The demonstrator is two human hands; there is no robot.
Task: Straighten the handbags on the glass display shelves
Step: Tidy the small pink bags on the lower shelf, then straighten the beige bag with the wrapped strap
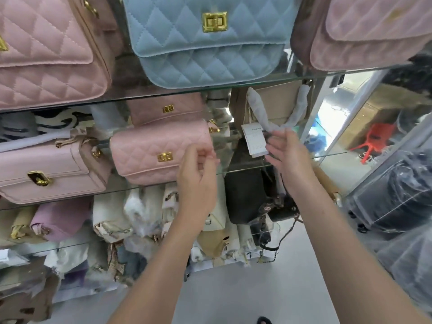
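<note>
Handbags fill stacked glass shelves (pixel 257 170). On the top shelf sit a light blue quilted bag (pixel 210 43) and pink quilted bags on either side. On the middle shelf a small pink quilted bag (pixel 152 153) with a gold clasp stands beside a smooth pink bag (pixel 51 174). My left hand (pixel 198 176) hovers at the small pink bag's right end, fingers curled, holding nothing that I can see. My right hand (pixel 287 157) is raised with fingers apart next to a white paper tag (pixel 254 140) that hangs from a beige bag (pixel 275 104).
A black bag (pixel 247 197) hangs below the middle shelf on the right. Lower shelves hold cream, lilac and tan bags, many in wrapping. Plastic-covered dark goods (pixel 392 202) stand at the right, a red stool (pixel 374 141) behind glass. Grey floor lies below.
</note>
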